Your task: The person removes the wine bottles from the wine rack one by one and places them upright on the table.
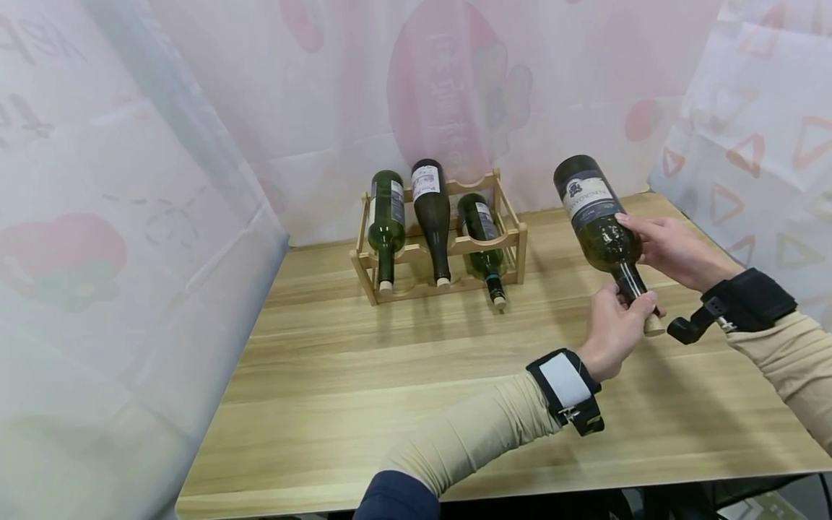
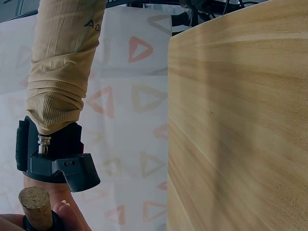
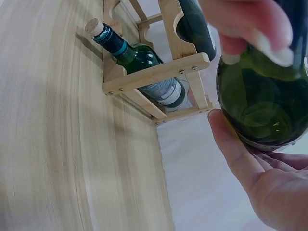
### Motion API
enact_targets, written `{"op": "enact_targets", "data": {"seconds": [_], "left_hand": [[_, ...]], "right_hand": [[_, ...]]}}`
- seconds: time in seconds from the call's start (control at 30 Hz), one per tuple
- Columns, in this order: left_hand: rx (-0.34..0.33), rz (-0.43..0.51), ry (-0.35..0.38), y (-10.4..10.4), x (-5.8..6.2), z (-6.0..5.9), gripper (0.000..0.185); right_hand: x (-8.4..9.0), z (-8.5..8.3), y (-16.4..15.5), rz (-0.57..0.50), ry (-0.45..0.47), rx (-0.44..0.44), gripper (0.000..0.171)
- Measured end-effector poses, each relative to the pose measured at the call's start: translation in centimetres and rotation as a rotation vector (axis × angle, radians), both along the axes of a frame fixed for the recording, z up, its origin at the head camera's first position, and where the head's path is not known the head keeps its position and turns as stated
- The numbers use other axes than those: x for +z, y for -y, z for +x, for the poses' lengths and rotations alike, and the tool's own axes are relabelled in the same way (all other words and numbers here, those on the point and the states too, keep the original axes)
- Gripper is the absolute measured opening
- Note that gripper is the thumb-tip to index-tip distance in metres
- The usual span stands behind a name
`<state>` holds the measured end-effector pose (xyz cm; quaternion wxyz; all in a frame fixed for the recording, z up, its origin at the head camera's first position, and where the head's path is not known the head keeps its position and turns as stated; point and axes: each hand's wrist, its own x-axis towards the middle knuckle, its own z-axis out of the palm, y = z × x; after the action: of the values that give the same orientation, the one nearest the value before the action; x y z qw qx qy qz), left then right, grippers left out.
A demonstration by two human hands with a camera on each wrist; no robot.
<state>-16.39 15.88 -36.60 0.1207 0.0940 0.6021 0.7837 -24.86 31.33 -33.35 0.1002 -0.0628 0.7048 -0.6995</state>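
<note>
Currently, I log both hands clamped on one bottle (image 1: 596,220), right of frame: left hand (image 1: 614,328) grips the neck for steering, right hand (image 1: 669,249) cradles the body for weight.

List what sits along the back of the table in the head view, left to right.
Green bottle in the rack → dark bottle lying higher → green bottle low in the rack → rack's right end → hand-held bottle.

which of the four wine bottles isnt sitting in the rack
The bottle at the right, held in the air over the table: the left hand grips its corked neck, the right hand holds its body. The other three lie in the wooden rack.
</note>
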Motion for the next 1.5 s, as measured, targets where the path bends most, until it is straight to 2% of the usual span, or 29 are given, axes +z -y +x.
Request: {"op": "enact_targets", "data": {"seconds": [0.77, 1.03, 1.27, 1.5], "left_hand": [[0.041, -0.021, -0.04, -1.2, -0.1, 0.3, 0.003], [0.041, -0.059, -0.038, -1.5, -0.2, 0.3, 0.006], [0.04, -0.047, -0.025, -1.7, -0.3, 0.3, 0.005], [0.041, -0.104, -0.029, -1.9, -0.3, 0.3, 0.006]], "right_hand": [[-0.1, 0.2, -1.3, 0.003, 0.016, -0.018, 0.03], [-0.3, 0.3, -1.5, 0.001, 0.021, -0.036, 0.031], [-0.5, 0.4, -1.7, 0.016, 0.014, -0.03, 0.031], [-0.7, 0.4, -1.9, -0.021, 0.016, -0.038, 0.032]]}}
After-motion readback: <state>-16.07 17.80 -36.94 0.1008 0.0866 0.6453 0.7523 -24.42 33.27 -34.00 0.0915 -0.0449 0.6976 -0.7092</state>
